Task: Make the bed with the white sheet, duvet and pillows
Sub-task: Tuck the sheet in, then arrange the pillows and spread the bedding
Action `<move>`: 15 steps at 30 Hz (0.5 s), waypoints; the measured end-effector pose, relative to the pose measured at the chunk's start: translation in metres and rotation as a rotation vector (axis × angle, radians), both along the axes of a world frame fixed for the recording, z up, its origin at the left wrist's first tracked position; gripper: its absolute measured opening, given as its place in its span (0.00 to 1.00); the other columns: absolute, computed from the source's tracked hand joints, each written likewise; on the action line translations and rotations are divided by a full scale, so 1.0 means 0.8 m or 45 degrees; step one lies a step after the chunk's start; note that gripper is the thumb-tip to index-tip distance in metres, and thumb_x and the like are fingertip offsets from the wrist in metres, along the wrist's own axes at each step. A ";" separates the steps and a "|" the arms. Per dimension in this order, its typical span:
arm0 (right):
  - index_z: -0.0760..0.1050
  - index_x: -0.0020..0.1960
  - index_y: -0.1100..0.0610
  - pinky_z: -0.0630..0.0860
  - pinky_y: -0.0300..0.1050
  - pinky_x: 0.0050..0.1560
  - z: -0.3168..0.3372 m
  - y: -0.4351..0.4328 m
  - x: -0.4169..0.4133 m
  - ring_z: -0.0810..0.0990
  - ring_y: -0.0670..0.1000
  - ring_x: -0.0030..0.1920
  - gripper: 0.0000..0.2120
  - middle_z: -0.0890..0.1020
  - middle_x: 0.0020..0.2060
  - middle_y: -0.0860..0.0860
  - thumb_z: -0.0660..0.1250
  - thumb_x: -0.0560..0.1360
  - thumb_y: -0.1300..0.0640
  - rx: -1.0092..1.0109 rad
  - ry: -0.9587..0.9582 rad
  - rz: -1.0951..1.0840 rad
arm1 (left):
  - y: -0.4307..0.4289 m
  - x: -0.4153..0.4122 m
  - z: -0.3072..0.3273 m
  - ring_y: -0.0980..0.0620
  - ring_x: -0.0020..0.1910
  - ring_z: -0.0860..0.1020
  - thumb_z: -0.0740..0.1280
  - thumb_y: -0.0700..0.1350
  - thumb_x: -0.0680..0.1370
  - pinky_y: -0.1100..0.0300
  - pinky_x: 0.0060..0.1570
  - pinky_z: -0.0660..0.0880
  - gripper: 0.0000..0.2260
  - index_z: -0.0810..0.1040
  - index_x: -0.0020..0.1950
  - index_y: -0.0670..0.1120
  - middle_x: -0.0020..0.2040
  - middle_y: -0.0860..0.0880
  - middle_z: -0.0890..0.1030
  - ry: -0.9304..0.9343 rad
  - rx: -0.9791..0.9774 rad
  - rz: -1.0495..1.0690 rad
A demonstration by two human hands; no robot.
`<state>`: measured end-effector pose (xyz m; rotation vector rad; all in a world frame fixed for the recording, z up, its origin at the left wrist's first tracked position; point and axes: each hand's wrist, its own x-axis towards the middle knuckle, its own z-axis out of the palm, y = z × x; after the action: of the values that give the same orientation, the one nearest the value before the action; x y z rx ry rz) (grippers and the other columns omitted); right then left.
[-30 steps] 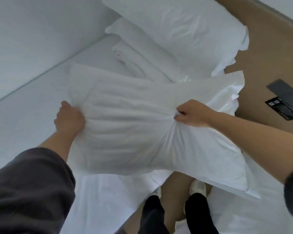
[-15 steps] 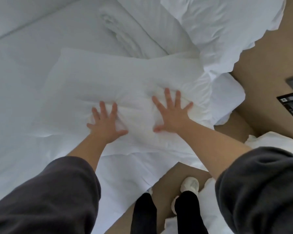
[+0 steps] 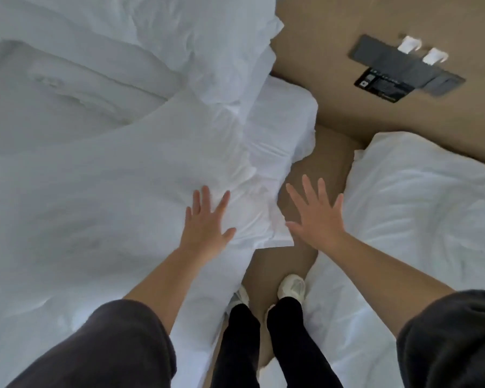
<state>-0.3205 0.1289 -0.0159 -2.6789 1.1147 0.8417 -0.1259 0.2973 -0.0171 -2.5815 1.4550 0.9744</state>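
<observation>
A white pillow [image 3: 118,186] lies flat on the bed's white sheet [image 3: 39,289] at the left. My left hand [image 3: 207,222] rests on its near right corner with straight, spread fingers. My right hand [image 3: 317,217] hovers with spread fingers over the gap between the two beds, holding nothing. A second white pillow [image 3: 196,37] lies at the head end, overlapping the first. Folded white bedding [image 3: 56,85] sits behind the flat pillow.
A second bed with rumpled white bedding [image 3: 420,219] stands at the right. Between the beds runs a narrow strip of tan floor [image 3: 266,264] where my feet in white shoes [image 3: 291,287] stand. A tan headboard wall [image 3: 347,88] carries a dark switch panel [image 3: 403,68].
The pillow went from held up in both hands to lying on the bed. Both hands pressed it flat; now my right hand has come off it toward the right.
</observation>
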 end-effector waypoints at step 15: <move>0.28 0.76 0.44 0.50 0.73 0.71 -0.021 -0.045 -0.515 0.35 0.62 0.77 0.38 0.32 0.77 0.52 0.51 0.80 0.35 0.110 0.059 -1.117 | -0.290 -0.456 -0.015 0.43 0.76 0.34 0.58 0.59 0.80 0.42 0.75 0.43 0.34 0.39 0.79 0.57 0.79 0.46 0.38 0.028 0.103 -1.211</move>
<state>-0.7324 0.0932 -0.0324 -1.7743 1.9514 0.7293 -0.4909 0.0656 -0.0291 -1.4636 2.2069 0.8458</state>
